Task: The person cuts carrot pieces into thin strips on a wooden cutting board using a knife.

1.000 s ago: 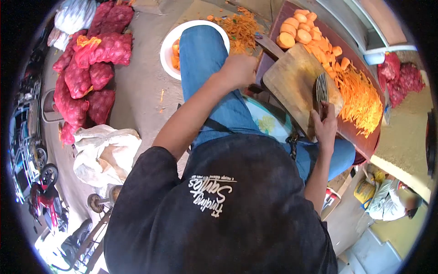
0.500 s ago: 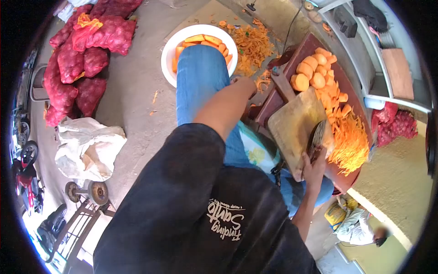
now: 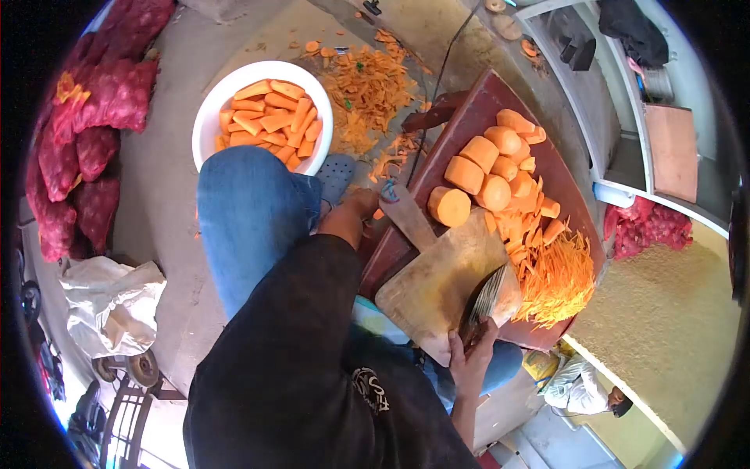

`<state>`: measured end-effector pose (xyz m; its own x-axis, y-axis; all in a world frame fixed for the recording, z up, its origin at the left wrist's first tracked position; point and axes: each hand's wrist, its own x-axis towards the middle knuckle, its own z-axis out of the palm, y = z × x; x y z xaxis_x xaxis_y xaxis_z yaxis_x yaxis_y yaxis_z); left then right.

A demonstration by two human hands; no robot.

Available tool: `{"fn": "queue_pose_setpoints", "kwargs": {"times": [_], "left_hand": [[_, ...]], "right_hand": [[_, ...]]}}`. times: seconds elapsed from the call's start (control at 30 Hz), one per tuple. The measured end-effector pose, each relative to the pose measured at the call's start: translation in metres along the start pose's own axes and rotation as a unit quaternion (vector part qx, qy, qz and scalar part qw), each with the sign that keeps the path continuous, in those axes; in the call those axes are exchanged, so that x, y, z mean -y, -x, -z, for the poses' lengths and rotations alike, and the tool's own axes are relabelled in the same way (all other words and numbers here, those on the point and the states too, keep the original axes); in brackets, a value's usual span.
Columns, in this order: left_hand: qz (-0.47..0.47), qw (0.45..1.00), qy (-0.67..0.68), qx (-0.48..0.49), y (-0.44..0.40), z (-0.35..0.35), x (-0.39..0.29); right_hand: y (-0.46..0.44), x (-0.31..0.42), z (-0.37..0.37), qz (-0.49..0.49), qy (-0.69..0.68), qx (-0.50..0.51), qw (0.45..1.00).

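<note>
My right hand point(image 3: 471, 358) is closed around the handle of a wide knife point(image 3: 484, 298), whose blade lies over the lower right part of the wooden cutting board point(image 3: 426, 285). My left hand point(image 3: 358, 206) hangs low between my knee and the red-brown bench point(image 3: 391, 250), near a grey clog point(image 3: 336, 177); its fingers are mostly hidden in shadow. Past the board, thick carrot chunks point(image 3: 466, 174), thin slices point(image 3: 522, 223) and a pile of carrot shreds point(image 3: 553, 281) cover the bench. A white basin point(image 3: 205, 117) beyond my knee holds peeled carrot pieces point(image 3: 273, 117).
Carrot peelings point(image 3: 367, 90) are scattered on the floor. Red net sacks point(image 3: 98, 102) and a white sack point(image 3: 113, 305) are at the left, above a wheeled cart point(image 3: 129, 414). A shelf point(image 3: 617, 102) stands at the upper right. Another person point(image 3: 582, 387) is at the lower right.
The view has swung, showing more of the basin, peelings and shelf. My left hand has gone down from my knee towards the floor beside the bench. My right hand still holds the knife over the board.
</note>
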<state>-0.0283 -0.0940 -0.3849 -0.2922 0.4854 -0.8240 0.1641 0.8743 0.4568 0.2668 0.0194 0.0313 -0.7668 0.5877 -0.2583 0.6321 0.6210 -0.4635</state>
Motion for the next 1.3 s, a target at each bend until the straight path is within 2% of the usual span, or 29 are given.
{"fn": "queue_pose_setpoints", "kwargs": {"times": [0.2,0.23,0.33,0.5,0.8,1.23,1.3], "left_hand": [[0.023,1.0,0.014,0.004,-0.005,-0.028,0.014],[0.027,1.0,0.014,0.002,-0.005,-0.033,0.017],[0.036,0.999,0.008,-0.002,-0.005,-0.042,0.029],[0.051,0.999,-0.015,-0.009,0.0,-0.047,0.047],[0.086,0.996,-0.03,-0.005,0.011,-0.057,0.073],[0.113,0.993,-0.015,-0.002,0.019,-0.079,0.098],[0.113,0.993,-0.016,-0.005,0.021,-0.077,0.102]], "right_hand": [[0.005,0.001,-0.002,-0.077,-0.025,0.01,0.997],[0.005,-0.003,-0.004,-0.036,-0.015,-0.01,0.999],[0.005,0.005,-0.002,-0.074,-0.045,0.009,0.996],[0.005,-0.006,-0.003,-0.013,-0.02,-0.001,1.0],[-0.001,-0.005,-0.002,0.041,0.007,-0.021,0.999],[0.002,-0.002,0.002,-0.024,-0.008,0.022,0.999],[0.0,-0.002,0.0,0.001,-0.014,0.005,1.0]]}}
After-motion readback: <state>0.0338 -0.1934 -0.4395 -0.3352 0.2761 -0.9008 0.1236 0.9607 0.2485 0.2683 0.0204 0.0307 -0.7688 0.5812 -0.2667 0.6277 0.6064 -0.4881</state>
